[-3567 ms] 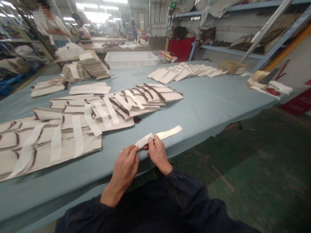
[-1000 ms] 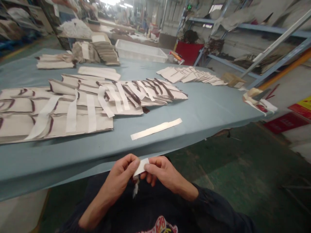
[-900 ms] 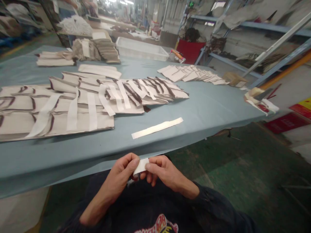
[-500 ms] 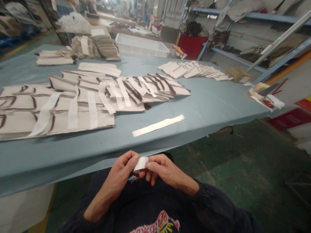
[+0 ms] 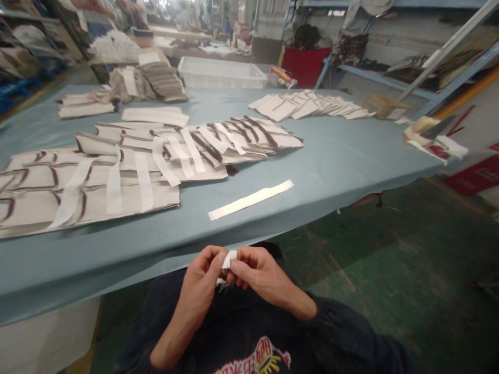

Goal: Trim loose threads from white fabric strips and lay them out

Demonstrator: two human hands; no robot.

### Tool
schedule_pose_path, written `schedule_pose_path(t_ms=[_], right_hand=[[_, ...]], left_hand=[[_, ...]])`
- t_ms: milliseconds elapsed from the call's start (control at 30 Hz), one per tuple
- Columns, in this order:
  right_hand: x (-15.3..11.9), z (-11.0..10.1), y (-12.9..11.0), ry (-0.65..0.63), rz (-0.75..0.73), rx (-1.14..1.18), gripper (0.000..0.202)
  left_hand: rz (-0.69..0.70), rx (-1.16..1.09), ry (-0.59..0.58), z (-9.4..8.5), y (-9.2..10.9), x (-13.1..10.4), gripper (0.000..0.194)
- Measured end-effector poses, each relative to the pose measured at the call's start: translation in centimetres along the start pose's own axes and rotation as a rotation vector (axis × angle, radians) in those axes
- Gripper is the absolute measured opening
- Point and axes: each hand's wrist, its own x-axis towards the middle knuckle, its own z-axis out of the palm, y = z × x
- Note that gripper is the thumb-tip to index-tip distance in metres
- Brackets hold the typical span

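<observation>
Head view: just off the near edge of the blue-covered tabletop (image 5: 343, 156), our left hand (image 5: 201, 276) and right hand (image 5: 262, 271) meet over a small white piece (image 5: 228, 261). We hold it above our lap with both sets of fingers closed on it, thumbs on top, so that only a patch shows between them; whether it is folded or rolled, we cannot tell.

By its look, we judge the piece to be light, thin and pliable, more likely to crease or slip askew than to break. Its opposite edges seem the natural places to pinch, with light, even pressure to keep it flat.

Our left forearm, bare above the wrist, rises from the near left, while our right comes in from the near right, its dark sleeve (image 5: 343, 330) stopping short of the wrist. Both wrists bend inward, bringing the fingertips almost together.

Beyond our hands, a pale strip (image 5: 250, 200) lies flat and slanted on the tabletop, touching nothing else. To the left spread overlapping cream fabric panels (image 5: 129, 179) with dark edging, white strips (image 5: 144, 179) lying across them. A fan of similar pieces (image 5: 307, 107) rests at the far right, near a cardboard box (image 5: 382, 106).
</observation>
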Motion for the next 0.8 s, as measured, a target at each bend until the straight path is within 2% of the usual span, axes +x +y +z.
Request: schedule_pose_path(t_ms=[67,200,333,500,667,800], right_hand=[[0.0,0.2,0.2,0.027,-0.039,0.008,0.024],[0.1,0.5,0.5,0.066,-0.088,0.016,0.031],[0.1,0.5,0.8,0.073,-0.082,0.066,0.03],[-0.3,0.3,0.7,0.051,-0.1,0.073,0.027],[-0.6,0.3,1.0,0.04,-0.113,-0.037,0.034],[-0.7,0.5,1.4,0.053,-0.12,-0.094,0.038]], left_hand=[[-0.003,0.003,0.017,0.3,-0.5,-0.3,0.043],[-0.073,-0.029,-0.036,0.7,-0.9,-1.1,0.059],[-0.05,0.061,-0.008,1.1,-0.6,-1.5,0.058],[-0.045,0.094,-0.036,1.2,-0.4,-1.5,0.06],[0.041,0.221,0.021,0.8,-0.3,-1.4,0.051],[0.025,0.173,0.043,0.7,-0.9,-1.3,0.052]])
